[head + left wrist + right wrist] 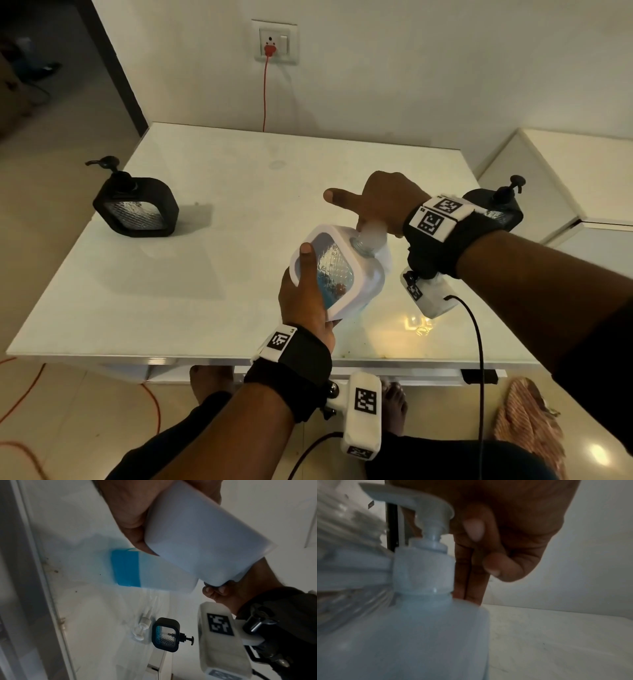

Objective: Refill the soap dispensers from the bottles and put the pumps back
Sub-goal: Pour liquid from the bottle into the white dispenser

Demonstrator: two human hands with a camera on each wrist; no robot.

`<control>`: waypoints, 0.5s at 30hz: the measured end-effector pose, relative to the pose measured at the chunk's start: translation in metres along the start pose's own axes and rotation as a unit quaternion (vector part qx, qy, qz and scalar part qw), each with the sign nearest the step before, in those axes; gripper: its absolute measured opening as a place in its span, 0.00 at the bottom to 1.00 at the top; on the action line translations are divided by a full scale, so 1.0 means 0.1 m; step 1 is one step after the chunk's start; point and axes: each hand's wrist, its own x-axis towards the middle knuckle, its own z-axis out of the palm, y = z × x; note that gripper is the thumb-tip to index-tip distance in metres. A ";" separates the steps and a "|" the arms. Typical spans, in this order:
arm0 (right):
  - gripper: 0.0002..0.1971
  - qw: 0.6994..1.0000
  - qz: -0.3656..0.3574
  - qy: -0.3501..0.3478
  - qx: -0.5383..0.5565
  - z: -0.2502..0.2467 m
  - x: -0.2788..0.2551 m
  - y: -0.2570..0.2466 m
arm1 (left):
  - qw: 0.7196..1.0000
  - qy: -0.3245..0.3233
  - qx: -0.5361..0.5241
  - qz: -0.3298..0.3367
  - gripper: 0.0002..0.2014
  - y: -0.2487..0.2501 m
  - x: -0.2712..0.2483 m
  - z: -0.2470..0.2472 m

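My left hand [305, 294] grips a white soap dispenser [325, 270] by its base and tilts it above the table; its window shows some blue liquid and its clear threaded neck [362, 245] has no pump. Right beside it is a translucent refill bottle [154, 573] with blue soap at its bottom. My right hand [380, 205] curls over that bottle's white pump [426, 520], thumb sticking out to the left. A loose clear pump [142, 628] lies on the table beside a black dispenser [165, 634].
A black dispenser [135, 207] with its pump on stands at the white table's [205, 274] left edge. Another black dispenser [496, 205] stands at the right, half hidden behind my wrist. A white cabinet [565, 178] adjoins the table's right side. Red cords run along the floor.
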 end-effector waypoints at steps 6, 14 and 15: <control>0.42 1.000 0.001 0.005 -0.011 0.00 0.02 0.01 | 1.000 0.001 -0.013 0.007 0.24 0.01 0.02 0.03; 0.43 1.000 0.009 0.016 -0.009 0.05 0.02 0.03 | 1.000 0.012 -0.007 0.011 0.29 -0.01 0.00 0.01; 0.44 1.000 0.008 0.010 -0.008 0.02 -0.01 0.00 | 1.000 0.010 -0.009 0.013 0.29 0.00 -0.01 0.01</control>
